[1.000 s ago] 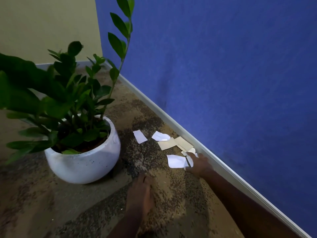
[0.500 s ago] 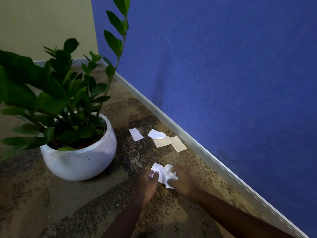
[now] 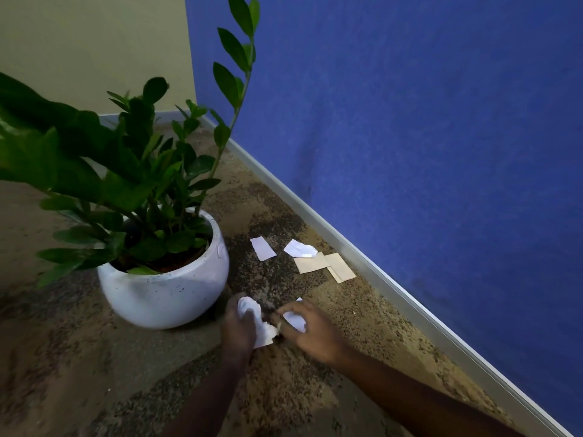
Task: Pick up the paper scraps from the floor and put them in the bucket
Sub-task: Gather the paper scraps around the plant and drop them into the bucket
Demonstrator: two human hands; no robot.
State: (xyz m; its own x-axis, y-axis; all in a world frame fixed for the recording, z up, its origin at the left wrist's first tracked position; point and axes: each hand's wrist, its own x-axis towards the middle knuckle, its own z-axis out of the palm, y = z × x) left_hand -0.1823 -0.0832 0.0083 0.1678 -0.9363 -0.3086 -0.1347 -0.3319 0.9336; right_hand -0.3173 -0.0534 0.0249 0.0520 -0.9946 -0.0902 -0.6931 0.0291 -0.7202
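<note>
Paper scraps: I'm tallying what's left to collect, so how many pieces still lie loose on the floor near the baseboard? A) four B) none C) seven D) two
A: a white strip, a crumpled white scrap and two overlapping tan pieces lie there; the left hand and right hand hold others.

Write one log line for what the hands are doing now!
left hand: holds crumpled scrap | right hand: holds white scrap | bucket: unseen

No readable text, labels or numbers anywhere; paper scraps (image 3: pixel 263 248) appear blank.
</note>
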